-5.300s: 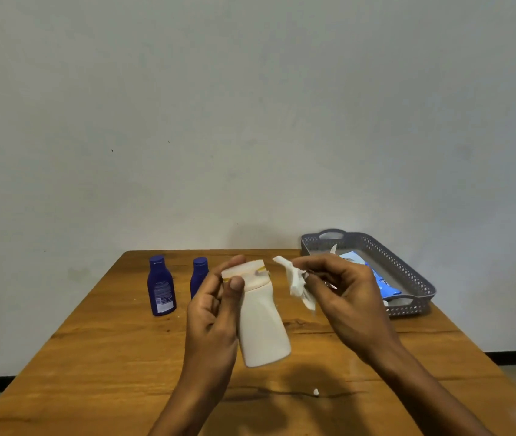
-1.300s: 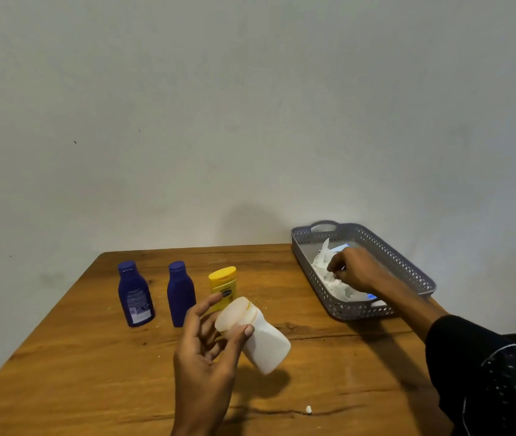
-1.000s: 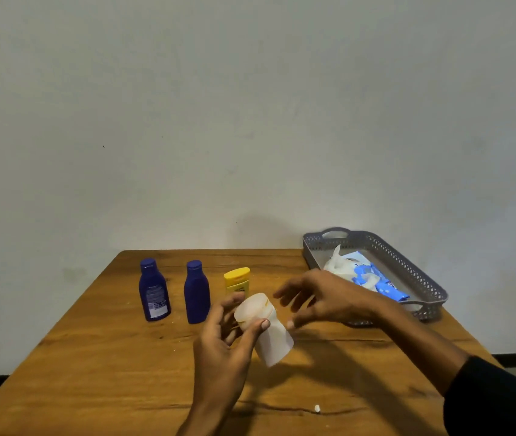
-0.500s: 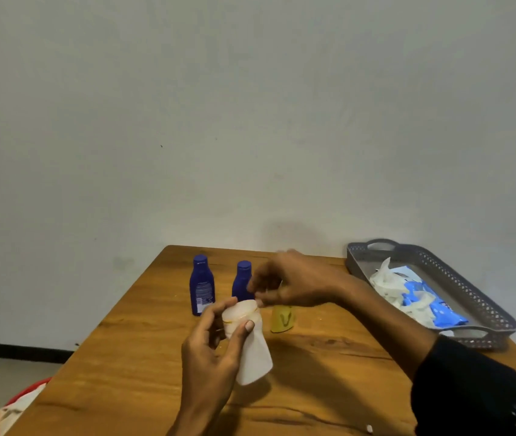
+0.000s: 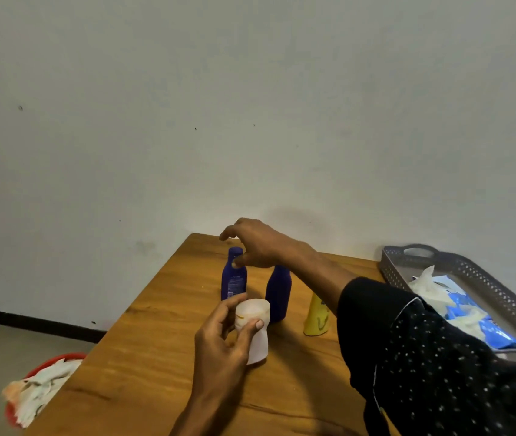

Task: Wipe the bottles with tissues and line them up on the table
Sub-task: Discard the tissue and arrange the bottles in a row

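Left hand [image 5: 225,338] gripped the white bottle [image 5: 255,328] near its cap end, thumb on one side, fingers on the other. Bottle held above the wooden table [image 5: 156,350], tilted, base end pointing down and away. Not yet set down.

Right hand [image 5: 255,243] reached across to the far left of the row, fingers spread and loosely curled, empty of tissue. Its thumb sat at the neck of the left blue bottle [image 5: 233,278]; whether it truly touched could not be told. No closed grip seen.

Row on the table: left blue bottle, then a second blue bottle [image 5: 278,292] just beside it, then a yellow bottle [image 5: 316,317] partly hidden by the dark dotted sleeve [image 5: 423,347]. All three upright.

Grey tray [image 5: 483,278] at the right edge of the table held loose tissues [image 5: 429,286] and a blue pack [image 5: 483,325]. Red bin [image 5: 46,366] on the floor to the left, holding crumpled paper.

Judgement: wiping of the white bottle looked finished and the lining-up step was in hand, the right hand probably adjusting the row's first bottle.

Next move would call for standing the white bottle upright on its base, in line with the other three, most likely at the open end beside the yellow one. That means turning it base down and clearing the right arm out of the way first.
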